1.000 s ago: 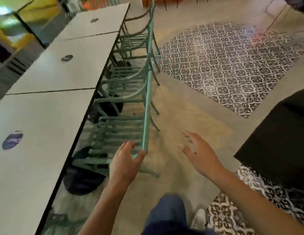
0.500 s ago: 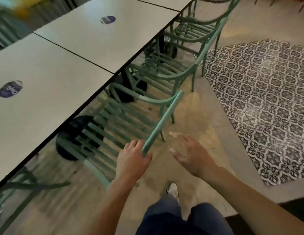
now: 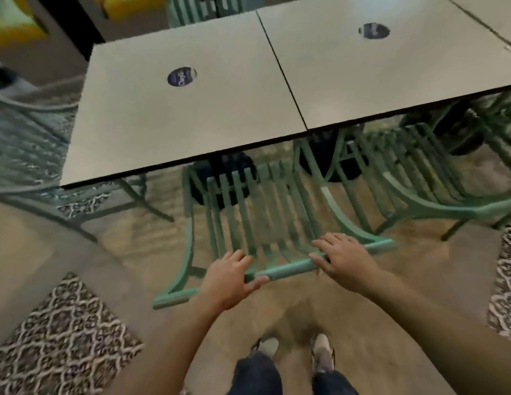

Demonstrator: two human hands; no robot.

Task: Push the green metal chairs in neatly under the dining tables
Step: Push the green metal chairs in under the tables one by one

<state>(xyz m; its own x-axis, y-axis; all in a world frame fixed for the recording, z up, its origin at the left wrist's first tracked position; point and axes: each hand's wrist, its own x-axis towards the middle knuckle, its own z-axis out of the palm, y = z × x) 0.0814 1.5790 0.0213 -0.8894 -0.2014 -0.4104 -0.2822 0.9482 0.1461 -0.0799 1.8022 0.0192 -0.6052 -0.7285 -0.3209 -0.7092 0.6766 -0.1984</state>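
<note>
Step in hand: pushing one green metal chair [image 3: 265, 218] in under the dining surface [image 3: 186, 115]. The person stands square behind it, shoes [image 3: 294, 349] on the floor just back of the top rail [image 3: 288, 267].

Left hand [image 3: 230, 280]: fingers curl over the rail, thumb along its near side, so it grips. Right hand [image 3: 345, 260]: fingers lie flatter across the rail, thumb under the near edge; it holds the rail too.

Chair position: slatted seat mostly out in front of the surface edge, front legs just under it. The neighbouring green chair [image 3: 419, 181] to the right sits about equally far out.

Next move, as judged: an even forward push with both hands, keeping the chair square to the edge.

Versus 0.5 s ago: only the left hand held the rail, the right hovered open beside it, and the view ran obliquely along the row. Now both hands are on and the view faces the surface head-on.
</note>
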